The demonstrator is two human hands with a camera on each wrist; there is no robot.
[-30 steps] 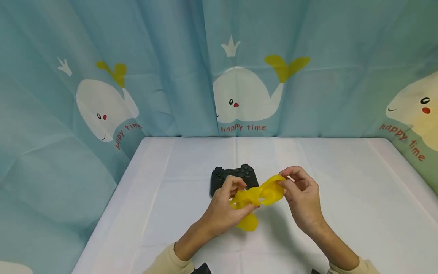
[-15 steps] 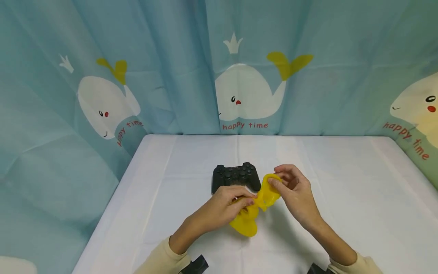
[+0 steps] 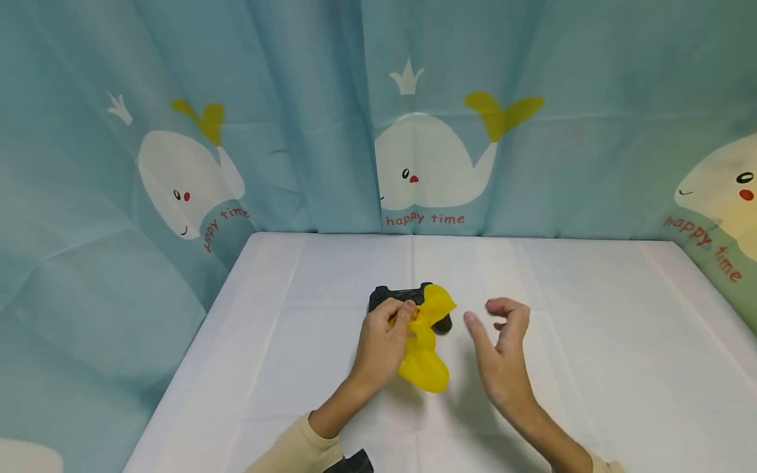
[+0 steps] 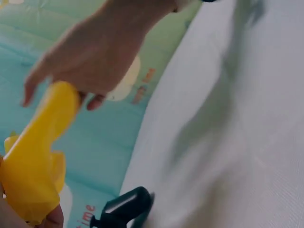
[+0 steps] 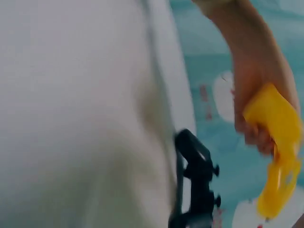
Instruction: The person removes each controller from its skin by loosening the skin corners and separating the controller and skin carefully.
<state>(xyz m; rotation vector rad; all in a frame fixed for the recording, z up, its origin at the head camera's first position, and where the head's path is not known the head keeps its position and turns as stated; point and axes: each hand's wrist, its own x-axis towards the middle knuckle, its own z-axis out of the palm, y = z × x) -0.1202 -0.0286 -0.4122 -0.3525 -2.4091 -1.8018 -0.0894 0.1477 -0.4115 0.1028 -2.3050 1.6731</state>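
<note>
A soft yellow controller cover (image 3: 426, 368) with cut-out holes hangs above the table, pinched near its middle between the thumb and fingers of my left hand (image 3: 378, 345). One lobe of the cover points up and the other droops down. To its right is my right hand (image 3: 505, 368), apart from the cover, thumb and fingers spread with nothing between them. Behind the left hand, a black game controller (image 3: 383, 297) lies on the table, partly hidden by the hand and the cover. In the right wrist view the cover (image 5: 280, 126) looks blurred beside the left hand.
A white cloth covers the table (image 3: 591, 328). Blue curtains (image 3: 307, 131) printed with white whales stand along its back and sides. The controller (image 4: 124, 205) also shows low in the left wrist view.
My right hand has let go of the cover and drawn away from it. The left hand has turned upward with the cover, which now overlaps the controller.
</note>
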